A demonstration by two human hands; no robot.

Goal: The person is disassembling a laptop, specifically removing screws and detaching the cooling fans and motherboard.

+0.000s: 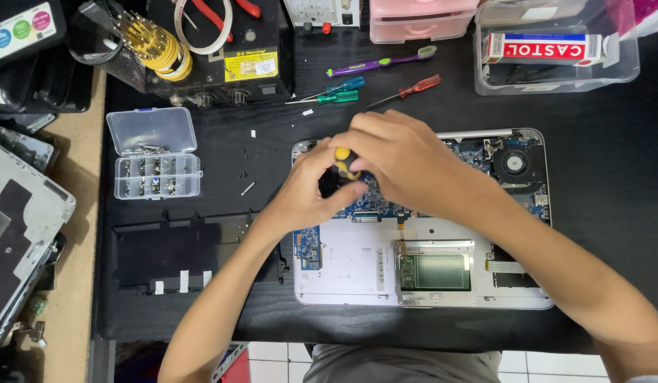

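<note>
Head camera looks straight down on a black tabletop (pixel 598 163) crowded with repair gear. Largest on it is an opened silver laptop base (pixel 357 273) with its cover off, showing a blue circuit board (pixel 309 247), a round black cooling fan (pixel 515 164) at the upper right corner and a green-backed touchpad plate (pixel 434 272) in the palm rest. Left of the base lies a flat black rectangular battery pack (pixel 166 252) with white tape strips. Above that sits a clear plastic compartment box of small screws (pixel 157 175), its lid hinged open. Along the far edge lie a purple toothbrush (pixel 378 63), a red-handled screwdriver (pixel 413 89) and two blue-green-handled screwdrivers (pixel 336 91), well apart from the work.

Both hands meet over the upper middle of the board. The right hand (pixel 396 159) is closed around the top of a yellow-and-black-handled screwdriver (pixel 344 162), gripping it from above; the left hand (pixel 309 191) curls in from below, fingers pinched close around the shaft or something dark beneath it, though exactly what it holds is hidden.

By the look of it, a screw on the board is being driven or loosened right now. The tip itself cannot be seen. A next move would call for keeping the driver upright and seated, and for a steady pinch to catch any tiny screw before it drops among the components.
</note>
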